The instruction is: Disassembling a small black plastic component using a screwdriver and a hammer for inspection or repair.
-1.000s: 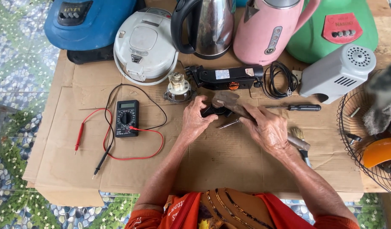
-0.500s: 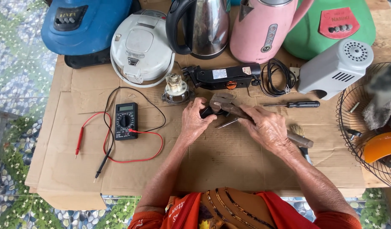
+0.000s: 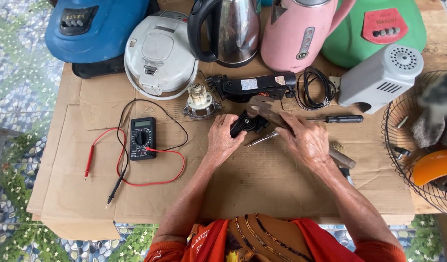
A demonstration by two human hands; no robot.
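Item: small black motor part (image 3: 247, 123), hard plastic and metal by the look, held at mid-surface on the cardboard-covered surface (image 3: 262, 184), just below a long black housing (image 3: 252, 86). Left hand (image 3: 222, 140) is wrapped around its left side, fingers closed on it. Right hand (image 3: 306, 140) is clenched on a hammer (image 3: 269, 112), whose head rests at the part's top. A screwdriver (image 3: 262, 139) lies beneath. Judged stiff, compact, fairly light, possibly brittle under blows; best gripped around the body, away from the shaft.
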